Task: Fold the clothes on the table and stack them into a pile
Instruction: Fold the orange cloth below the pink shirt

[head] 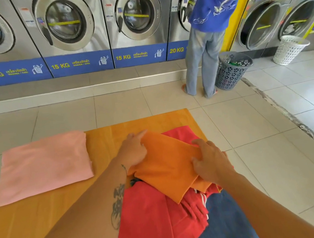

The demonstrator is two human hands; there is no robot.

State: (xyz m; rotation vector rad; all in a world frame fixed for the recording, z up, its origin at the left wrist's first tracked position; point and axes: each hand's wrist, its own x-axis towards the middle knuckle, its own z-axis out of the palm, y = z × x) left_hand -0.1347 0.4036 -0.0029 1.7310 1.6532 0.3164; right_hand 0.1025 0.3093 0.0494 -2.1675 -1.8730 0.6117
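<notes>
A folded orange cloth (168, 165) lies on top of a heap of red garments (151, 219) at the right side of the wooden table (55, 216). My left hand (134, 151) grips the orange cloth's far left edge, fingers curled on the fabric. Fingers of my right hand (209, 161) close over its right edge. A folded pink garment (44, 165) lies flat at the table's left. A blue garment (224, 224) sits under the red ones near the right front edge.
A row of washing machines (68, 30) lines the far wall. A person in a blue shirt (210, 2) stands at one, beside a grey basket (231, 69). A white basket (288, 49) stands further right. Tiled floor surrounds the table.
</notes>
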